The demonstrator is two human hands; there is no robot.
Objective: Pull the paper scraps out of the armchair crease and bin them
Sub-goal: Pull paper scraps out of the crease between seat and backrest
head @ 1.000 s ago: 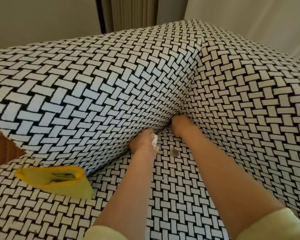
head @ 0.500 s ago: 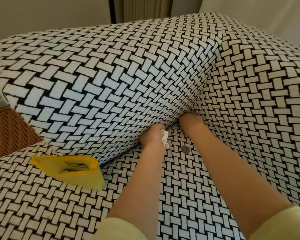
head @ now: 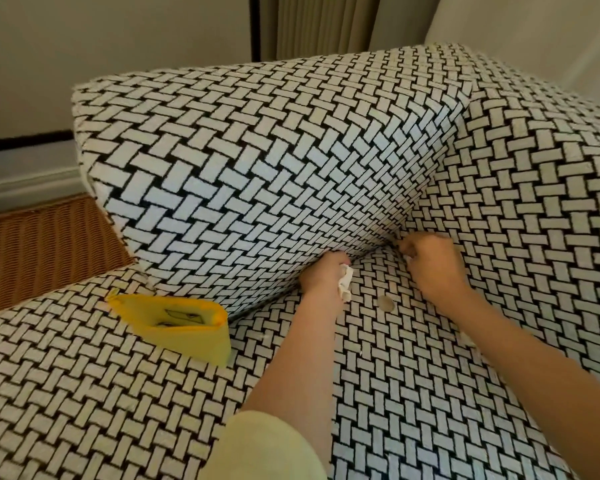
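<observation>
Crumpled white paper scrap [head: 345, 285] is out of the crease [head: 278, 296] of the black-and-white basket-weave armchair [head: 257, 168]. It's clenched in L hand [head: 321, 277], wad poking out thumb side, prob parked there so R is free to dig. R hand [head: 430, 263] fingers [head: 407, 248] curled right at the crease, just right of L fingers; can't tell if they pinch another scrap, tips hidden. Small round brown disc [head: 386, 303], coin-like, on seat just nearer than both hands' fingers, untouched, not paper. Open yellow pouch [head: 187, 336] well left of L fingers, mouth up: likely the bin. Brown wicker basket [head: 42, 251] further left.
</observation>
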